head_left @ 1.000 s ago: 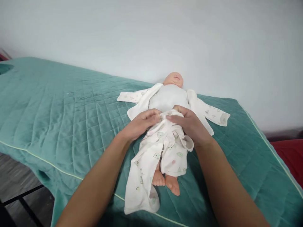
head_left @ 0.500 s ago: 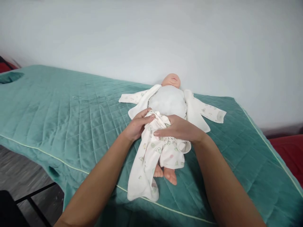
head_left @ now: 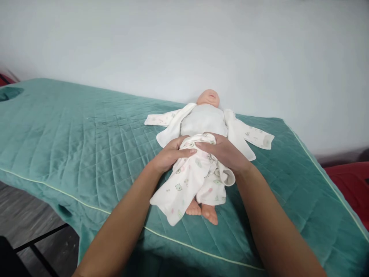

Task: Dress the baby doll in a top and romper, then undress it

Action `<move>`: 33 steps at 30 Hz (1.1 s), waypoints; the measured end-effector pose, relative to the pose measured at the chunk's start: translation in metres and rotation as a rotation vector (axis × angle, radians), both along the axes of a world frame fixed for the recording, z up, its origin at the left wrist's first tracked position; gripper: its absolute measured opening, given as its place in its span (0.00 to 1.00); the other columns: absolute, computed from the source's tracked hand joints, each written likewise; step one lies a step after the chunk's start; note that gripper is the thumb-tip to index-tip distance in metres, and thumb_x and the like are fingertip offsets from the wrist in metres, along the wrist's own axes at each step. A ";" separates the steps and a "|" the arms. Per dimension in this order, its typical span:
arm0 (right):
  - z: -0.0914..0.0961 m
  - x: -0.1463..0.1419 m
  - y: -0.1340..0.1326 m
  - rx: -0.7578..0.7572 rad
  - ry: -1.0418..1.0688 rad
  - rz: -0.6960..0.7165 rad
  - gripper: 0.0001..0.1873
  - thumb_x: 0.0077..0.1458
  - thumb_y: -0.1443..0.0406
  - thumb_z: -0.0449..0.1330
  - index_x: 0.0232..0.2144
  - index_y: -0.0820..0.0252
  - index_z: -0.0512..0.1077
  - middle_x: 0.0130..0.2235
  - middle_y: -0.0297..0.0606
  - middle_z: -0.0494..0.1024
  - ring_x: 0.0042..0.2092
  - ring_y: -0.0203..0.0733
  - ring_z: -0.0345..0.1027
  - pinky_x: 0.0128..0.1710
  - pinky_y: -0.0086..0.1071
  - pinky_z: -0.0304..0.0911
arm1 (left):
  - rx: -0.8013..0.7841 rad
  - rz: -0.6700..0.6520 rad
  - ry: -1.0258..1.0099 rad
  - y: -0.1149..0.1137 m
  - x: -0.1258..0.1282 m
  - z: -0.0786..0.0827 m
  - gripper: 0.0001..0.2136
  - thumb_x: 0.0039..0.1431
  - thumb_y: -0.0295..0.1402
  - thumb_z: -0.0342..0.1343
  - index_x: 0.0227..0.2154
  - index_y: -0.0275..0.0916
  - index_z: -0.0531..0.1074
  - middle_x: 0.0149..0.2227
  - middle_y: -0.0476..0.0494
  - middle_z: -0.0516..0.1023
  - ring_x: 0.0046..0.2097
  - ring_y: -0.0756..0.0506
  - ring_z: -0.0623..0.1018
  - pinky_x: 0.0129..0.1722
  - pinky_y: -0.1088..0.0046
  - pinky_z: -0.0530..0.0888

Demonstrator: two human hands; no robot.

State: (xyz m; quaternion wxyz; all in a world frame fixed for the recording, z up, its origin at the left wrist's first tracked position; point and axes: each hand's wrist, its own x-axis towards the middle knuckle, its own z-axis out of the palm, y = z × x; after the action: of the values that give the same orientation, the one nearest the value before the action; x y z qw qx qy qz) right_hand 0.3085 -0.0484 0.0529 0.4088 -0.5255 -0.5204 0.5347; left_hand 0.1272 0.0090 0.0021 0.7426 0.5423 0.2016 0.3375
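A baby doll point(head_left: 204, 121) lies on its back, its head toward the wall and its bare feet point(head_left: 209, 213) toward me. Its white printed jacket point(head_left: 240, 138) is spread wide, with the sleeves out to both sides. Over the doll's lower body, my left hand point(head_left: 171, 154) grips the left side of a bunched white printed baby garment point(head_left: 187, 173), thumb on top. Around the other side of the bunch, my right hand point(head_left: 223, 152) is closed. One long part of this garment hangs to the left; printed cloth point(head_left: 213, 192) also covers the doll's legs.
Beneath the doll is a bed with a green quilted cover point(head_left: 95, 154), pale piping along its near edge. A pale wall point(head_left: 144, 46) rises behind it. Something red point(head_left: 348, 184) stands at the right, and a black frame point(head_left: 40, 238) is at lower left.
Both hands have shifted their hold on the garment's bunched top, and the right hand has moved slightly up. The hanging part has risen and swung left. The doll stays in place.
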 end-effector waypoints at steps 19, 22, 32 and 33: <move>-0.003 0.006 -0.010 0.041 0.059 0.196 0.20 0.51 0.57 0.68 0.45 0.60 0.76 0.39 0.39 0.81 0.42 0.45 0.74 0.41 0.36 0.68 | -0.142 0.356 -0.038 -0.064 0.006 0.015 0.16 0.51 0.42 0.68 0.39 0.38 0.75 0.32 0.49 0.76 0.31 0.49 0.74 0.32 0.75 0.70; 0.001 0.005 -0.011 0.136 -0.140 0.245 0.15 0.50 0.57 0.67 0.37 0.60 0.75 0.35 0.35 0.78 0.37 0.41 0.71 0.36 0.33 0.64 | -0.275 0.380 -0.079 -0.093 0.004 0.022 0.17 0.52 0.41 0.67 0.41 0.38 0.75 0.32 0.47 0.77 0.31 0.48 0.76 0.32 0.73 0.71; -0.007 -0.002 -0.010 0.279 -0.530 0.383 0.04 0.43 0.66 0.62 0.26 0.59 0.74 0.29 0.29 0.76 0.34 0.38 0.66 0.32 0.29 0.54 | -0.511 0.556 -0.032 -0.180 0.003 0.042 0.15 0.55 0.41 0.65 0.40 0.35 0.78 0.42 0.40 0.81 0.44 0.42 0.79 0.42 0.70 0.73; -0.008 -0.001 -0.010 0.289 -0.528 0.395 0.04 0.42 0.67 0.62 0.26 0.59 0.75 0.30 0.30 0.77 0.35 0.38 0.67 0.32 0.29 0.55 | -0.522 0.576 -0.027 -0.187 0.005 0.042 0.16 0.55 0.41 0.66 0.41 0.36 0.78 0.43 0.40 0.81 0.45 0.42 0.79 0.43 0.70 0.73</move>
State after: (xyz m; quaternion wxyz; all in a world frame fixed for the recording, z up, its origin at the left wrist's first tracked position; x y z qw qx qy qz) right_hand 0.3072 -0.0582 0.0450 0.2188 -0.4717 -0.7698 0.3702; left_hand 0.1326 -0.1785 0.0438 0.7331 0.2519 0.4147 0.4766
